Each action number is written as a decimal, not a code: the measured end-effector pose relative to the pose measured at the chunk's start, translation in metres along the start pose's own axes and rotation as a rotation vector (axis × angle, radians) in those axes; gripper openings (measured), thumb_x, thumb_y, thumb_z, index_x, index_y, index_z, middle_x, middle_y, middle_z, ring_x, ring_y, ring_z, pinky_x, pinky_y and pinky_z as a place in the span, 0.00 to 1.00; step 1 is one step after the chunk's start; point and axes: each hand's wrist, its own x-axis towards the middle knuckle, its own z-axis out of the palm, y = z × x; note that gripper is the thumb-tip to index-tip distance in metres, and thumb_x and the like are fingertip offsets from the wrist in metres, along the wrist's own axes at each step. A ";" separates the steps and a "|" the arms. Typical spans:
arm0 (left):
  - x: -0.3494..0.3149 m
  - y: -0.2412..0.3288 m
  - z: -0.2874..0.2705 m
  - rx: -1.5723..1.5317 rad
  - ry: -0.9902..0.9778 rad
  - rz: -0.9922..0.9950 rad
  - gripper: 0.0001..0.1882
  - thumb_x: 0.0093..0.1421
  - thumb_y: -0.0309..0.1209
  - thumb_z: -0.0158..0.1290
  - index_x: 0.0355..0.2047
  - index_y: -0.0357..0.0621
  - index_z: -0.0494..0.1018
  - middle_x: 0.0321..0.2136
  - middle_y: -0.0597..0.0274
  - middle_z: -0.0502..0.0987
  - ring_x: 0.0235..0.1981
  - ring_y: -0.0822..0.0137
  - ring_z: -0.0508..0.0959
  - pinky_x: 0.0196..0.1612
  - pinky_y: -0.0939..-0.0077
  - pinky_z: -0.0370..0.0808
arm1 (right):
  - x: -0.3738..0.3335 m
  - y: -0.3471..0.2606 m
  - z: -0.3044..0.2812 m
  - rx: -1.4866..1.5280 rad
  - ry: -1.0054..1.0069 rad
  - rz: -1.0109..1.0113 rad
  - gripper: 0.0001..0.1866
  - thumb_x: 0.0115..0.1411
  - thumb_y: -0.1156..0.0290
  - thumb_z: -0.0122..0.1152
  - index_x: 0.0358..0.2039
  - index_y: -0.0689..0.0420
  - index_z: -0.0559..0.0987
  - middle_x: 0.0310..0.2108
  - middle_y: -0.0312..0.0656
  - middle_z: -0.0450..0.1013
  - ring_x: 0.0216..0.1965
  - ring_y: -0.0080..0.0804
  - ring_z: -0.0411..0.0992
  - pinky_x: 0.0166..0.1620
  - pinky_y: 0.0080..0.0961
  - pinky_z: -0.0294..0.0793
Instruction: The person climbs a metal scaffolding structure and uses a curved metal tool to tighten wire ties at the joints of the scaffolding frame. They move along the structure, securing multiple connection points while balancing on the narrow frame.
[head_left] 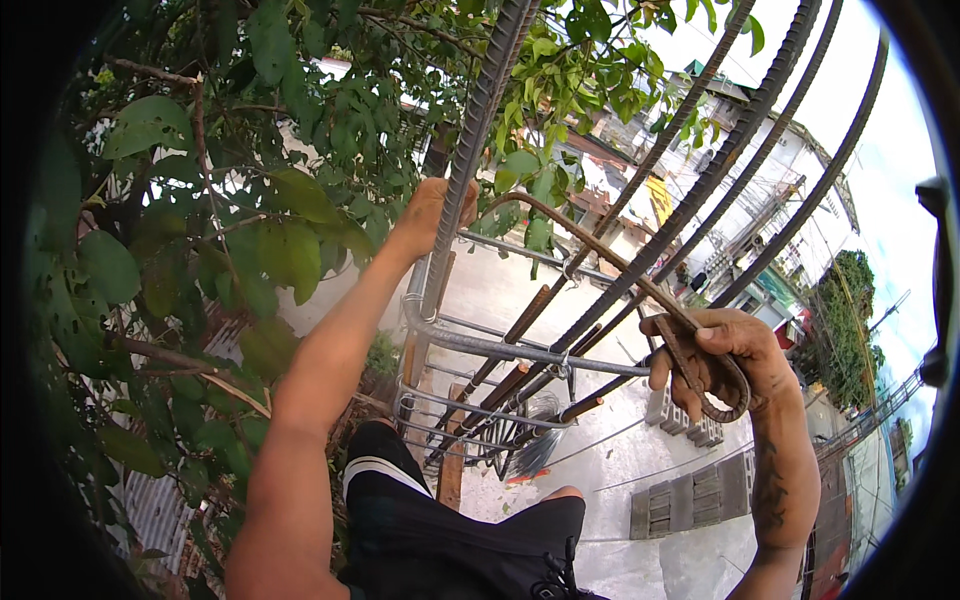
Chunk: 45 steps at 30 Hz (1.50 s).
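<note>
My left hand point(432, 215) is closed around a thick ribbed vertical rebar point(470, 150), which hides part of its fingers. At the right, my right hand point(735, 350) grips a bent steel stirrup point(620, 260) close to its hooked end, with the hook hanging over the palm. The stirrup's long side slants up and left, crosses in front of several tall rebars point(690, 205), and curves down beside my left hand. Below it, a square tie ring point(500, 346) encircles the rebars, fastened with wire. Its right side runs up to my right fingers.
Leafy branches point(250, 230) crowd the left side. More tie rings point(480, 408) and wooden pieces point(450, 480) are lower on the rebar cage. Far below, hollow blocks point(685, 420) and grey panels point(690, 500) rest on concrete ground point(610, 470). Houses and overhead wires stand beyond.
</note>
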 end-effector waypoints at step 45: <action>0.004 0.002 -0.007 0.261 -0.070 0.186 0.24 0.64 0.49 0.39 0.17 0.47 0.55 0.21 0.67 0.57 0.25 0.72 0.58 0.32 0.78 0.56 | -0.007 0.065 0.018 -1.621 0.387 -0.239 0.27 0.46 0.75 0.54 0.50 0.59 0.62 0.21 0.46 0.73 0.21 0.48 0.74 0.22 0.40 0.73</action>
